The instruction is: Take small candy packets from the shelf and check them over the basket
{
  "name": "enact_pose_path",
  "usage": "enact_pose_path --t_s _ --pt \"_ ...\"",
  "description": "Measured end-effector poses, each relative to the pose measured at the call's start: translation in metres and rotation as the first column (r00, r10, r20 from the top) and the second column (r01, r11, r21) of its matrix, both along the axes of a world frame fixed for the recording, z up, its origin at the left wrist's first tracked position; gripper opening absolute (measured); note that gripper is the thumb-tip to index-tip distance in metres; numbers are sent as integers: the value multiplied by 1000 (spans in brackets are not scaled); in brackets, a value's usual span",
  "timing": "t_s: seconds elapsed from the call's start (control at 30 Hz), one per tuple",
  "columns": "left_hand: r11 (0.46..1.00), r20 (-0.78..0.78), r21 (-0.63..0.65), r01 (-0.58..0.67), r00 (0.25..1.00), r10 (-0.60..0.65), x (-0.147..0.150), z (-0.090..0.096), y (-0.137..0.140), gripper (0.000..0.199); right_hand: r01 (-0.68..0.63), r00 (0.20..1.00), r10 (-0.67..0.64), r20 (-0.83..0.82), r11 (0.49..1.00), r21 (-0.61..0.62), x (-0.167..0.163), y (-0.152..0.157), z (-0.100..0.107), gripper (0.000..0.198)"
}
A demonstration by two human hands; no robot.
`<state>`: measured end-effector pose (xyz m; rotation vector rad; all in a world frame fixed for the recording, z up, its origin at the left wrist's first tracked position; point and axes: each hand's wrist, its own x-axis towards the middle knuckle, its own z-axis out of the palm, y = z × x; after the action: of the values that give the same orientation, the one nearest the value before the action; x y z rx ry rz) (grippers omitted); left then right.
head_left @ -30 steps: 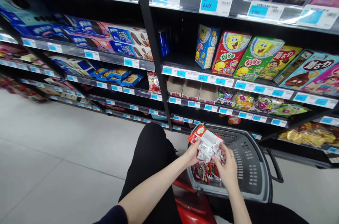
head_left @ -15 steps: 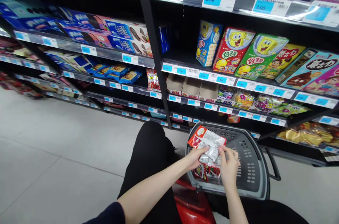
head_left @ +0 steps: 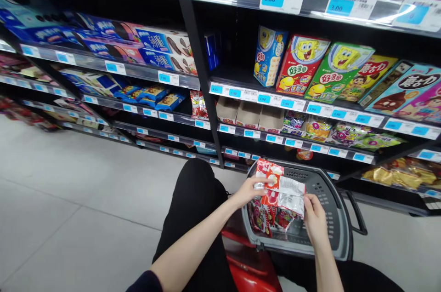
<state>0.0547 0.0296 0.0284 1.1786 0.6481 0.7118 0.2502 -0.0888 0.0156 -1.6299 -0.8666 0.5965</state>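
Observation:
A red and silver snack packet (head_left: 291,186) is held over the grey shopping basket (head_left: 340,237), its printed back facing up. My left hand (head_left: 248,192) grips its left side, with a finger stretched across the red part. At the right edge, my right hand (head_left: 315,219) pinches the packet's corner between thumb and fingers. More red packets (head_left: 260,216) lie beneath it in the left part of the basket; the held one partly hides them. Another red and white packet end (head_left: 263,165) shows just above my left fingers.
Shelves with price tags stand in front, carrying cartoon snack boxes (head_left: 303,64), blue biscuit boxes (head_left: 161,48) and small candy bags (head_left: 317,127). The basket's black handle (head_left: 358,218) sticks out right. My black-clad knee (head_left: 196,186) and a red seat-like object (head_left: 246,266) are close by.
The packet has been spread flatter, its silver back now stretched out to the right. My right hand has moved right to its edge, my left slightly up and left. More packets below show.

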Motion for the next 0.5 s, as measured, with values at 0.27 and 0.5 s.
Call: enact_pose_path --t_s 0.27,0.5 --pt "975 -190 181 -129 968 163 10 -8 -13 22 -90 996 89 -24 996 -9 -6 1 -5 24" --pt "951 -247 260 -165 941 231 6 0 -7 16 6 992 10 129 991 -130 -12 3 -1 30"
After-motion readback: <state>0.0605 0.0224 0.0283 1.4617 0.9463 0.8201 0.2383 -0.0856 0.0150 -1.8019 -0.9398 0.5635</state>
